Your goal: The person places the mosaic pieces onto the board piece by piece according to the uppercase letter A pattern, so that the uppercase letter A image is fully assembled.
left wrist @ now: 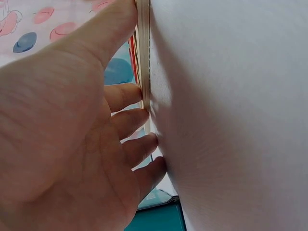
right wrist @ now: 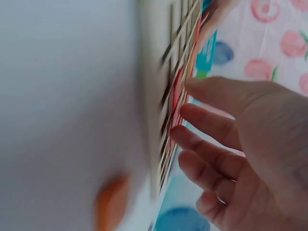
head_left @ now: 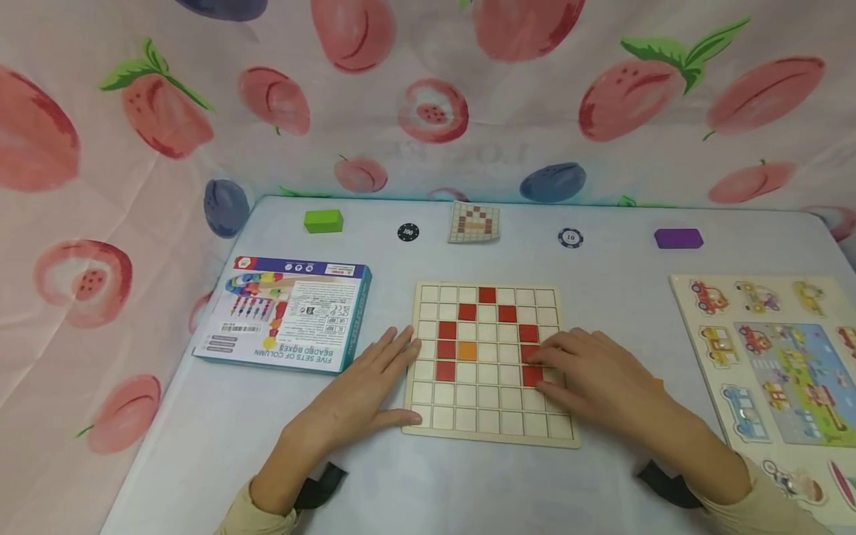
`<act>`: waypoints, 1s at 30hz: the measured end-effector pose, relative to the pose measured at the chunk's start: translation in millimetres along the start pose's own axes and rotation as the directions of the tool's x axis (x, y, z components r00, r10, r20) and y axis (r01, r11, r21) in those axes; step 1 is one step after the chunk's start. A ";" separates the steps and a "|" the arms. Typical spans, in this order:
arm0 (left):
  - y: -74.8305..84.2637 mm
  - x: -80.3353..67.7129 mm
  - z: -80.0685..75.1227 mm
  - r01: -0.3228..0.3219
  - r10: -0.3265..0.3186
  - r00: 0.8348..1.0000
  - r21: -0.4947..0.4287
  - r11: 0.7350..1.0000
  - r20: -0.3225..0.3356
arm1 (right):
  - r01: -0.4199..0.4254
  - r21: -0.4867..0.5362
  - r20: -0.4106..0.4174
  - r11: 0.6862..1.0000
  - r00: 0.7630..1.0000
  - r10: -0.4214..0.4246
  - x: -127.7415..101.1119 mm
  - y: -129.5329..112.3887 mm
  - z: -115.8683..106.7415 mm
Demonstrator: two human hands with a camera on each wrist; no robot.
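Observation:
A wooden grid board [head_left: 491,416] lies in the middle of the table, with red tiles [head_left: 446,349] set in a pattern and one orange tile [head_left: 467,351] among them. My left hand [head_left: 384,379] lies flat on the table, fingers straight against the board's left edge [left wrist: 144,57] and thumb at its near left corner. My right hand [head_left: 568,368] rests on the right side of the board, its straight fingertips touching a red tile [head_left: 533,375]. The right wrist view shows these fingers [right wrist: 211,125] extended over the grid [right wrist: 166,72]. Neither hand holds anything.
A teal bead-game box [head_left: 287,312] lies left of the board. Along the far edge sit a green block [head_left: 324,221], a black chip [head_left: 408,232], a pattern card [head_left: 474,222], another chip [head_left: 571,238] and a purple block [head_left: 678,238]. A vehicle puzzle [head_left: 776,357] lies right.

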State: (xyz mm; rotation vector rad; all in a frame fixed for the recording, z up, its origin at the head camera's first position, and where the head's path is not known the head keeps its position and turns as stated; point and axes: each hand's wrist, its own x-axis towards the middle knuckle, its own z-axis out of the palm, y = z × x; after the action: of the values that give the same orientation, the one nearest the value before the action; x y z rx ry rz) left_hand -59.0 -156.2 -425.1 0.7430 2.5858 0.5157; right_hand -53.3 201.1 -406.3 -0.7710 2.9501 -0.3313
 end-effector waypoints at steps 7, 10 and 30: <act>1.1 -0.5 -1.6 0.010 -0.010 1.000 0.000 1.000 0.001 | -0.098 -0.042 0.017 0.994 0.995 0.099 -47.0 34.2 -10.3; 1.1 -0.6 -1.6 0.008 -0.008 1.000 0.009 1.000 0.001 | -0.121 -0.079 0.003 0.990 0.993 0.121 -56.8 42.4 -12.3; 1.9 -0.5 -1.6 0.010 -0.010 1.000 -0.007 1.000 0.002 | -0.111 -0.063 -0.083 0.992 0.991 0.106 -41.1 42.5 -9.7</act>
State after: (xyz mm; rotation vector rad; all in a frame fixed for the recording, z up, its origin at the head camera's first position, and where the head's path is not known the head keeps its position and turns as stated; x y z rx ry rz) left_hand -58.5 -155.4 -422.8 0.7283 2.5834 0.5200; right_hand -38.9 259.3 -405.7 -0.6141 3.0777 -0.2612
